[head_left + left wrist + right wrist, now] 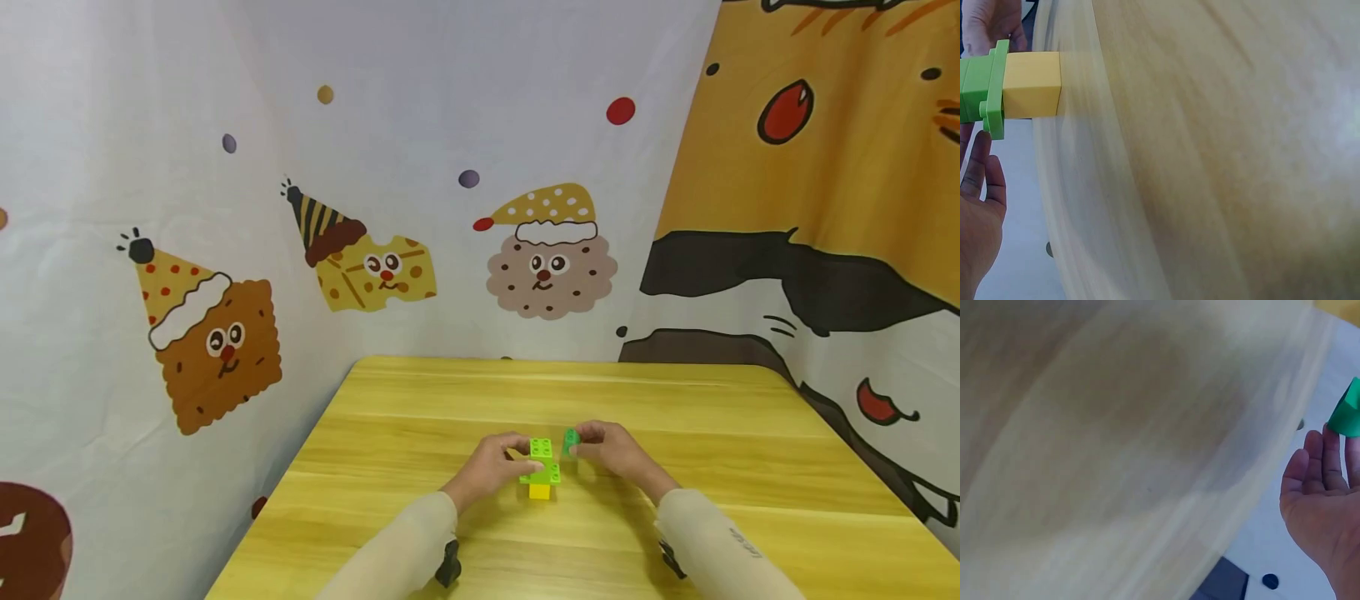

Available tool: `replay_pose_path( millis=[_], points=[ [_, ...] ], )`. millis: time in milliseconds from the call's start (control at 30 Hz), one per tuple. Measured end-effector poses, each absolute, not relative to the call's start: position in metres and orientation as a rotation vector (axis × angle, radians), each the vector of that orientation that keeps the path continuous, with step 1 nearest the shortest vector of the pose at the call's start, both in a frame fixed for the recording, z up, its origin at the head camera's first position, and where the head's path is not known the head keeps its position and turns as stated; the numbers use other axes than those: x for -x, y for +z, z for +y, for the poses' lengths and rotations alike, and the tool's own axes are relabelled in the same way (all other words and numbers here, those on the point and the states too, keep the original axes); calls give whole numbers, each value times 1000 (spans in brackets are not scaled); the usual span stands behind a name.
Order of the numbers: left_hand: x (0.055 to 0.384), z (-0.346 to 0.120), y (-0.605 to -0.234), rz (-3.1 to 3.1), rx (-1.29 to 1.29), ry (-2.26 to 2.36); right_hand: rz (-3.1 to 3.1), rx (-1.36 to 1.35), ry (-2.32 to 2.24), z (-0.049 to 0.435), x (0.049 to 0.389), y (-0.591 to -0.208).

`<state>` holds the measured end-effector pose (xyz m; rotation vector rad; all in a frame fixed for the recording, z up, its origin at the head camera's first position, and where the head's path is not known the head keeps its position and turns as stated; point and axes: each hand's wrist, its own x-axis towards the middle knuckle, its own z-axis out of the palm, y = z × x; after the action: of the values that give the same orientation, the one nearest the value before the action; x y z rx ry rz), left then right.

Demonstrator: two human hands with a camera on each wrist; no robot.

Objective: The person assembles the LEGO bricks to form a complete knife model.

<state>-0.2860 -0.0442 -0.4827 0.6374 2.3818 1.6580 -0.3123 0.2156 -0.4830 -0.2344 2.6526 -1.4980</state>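
My left hand (491, 468) grips a small stack of toy building blocks, thumb on the near side and fingers partly hidden behind. Lime-green studded blocks (541, 447) form its top, with a wider lime-green plate (997, 90) beneath them. At the bottom is a yellow block (539, 492), its plain sides showing in the left wrist view. Just right of the stack, my right hand (617, 450) pinches a darker green studded block (571, 440) between thumb and fingers. A gap separates this block from the stack. The right wrist view shows the green block (1349, 412) at the fingertips.
Both hands work over a wood-grain table (420, 400). Behind it hangs a pale cloth backdrop (420, 50) printed with cartoon biscuits and cheese. A large orange and black print (862, 183) covers the right side. Dark straps (448, 565) show at the wrists.
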Motion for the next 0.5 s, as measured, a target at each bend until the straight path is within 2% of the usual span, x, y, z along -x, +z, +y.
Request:
replay_pose_path(
  millis=[500],
  points=[
    [288, -45, -483, 2398, -684, 1642, 2701, 414, -1497, 219, 290, -450]
  ],
)
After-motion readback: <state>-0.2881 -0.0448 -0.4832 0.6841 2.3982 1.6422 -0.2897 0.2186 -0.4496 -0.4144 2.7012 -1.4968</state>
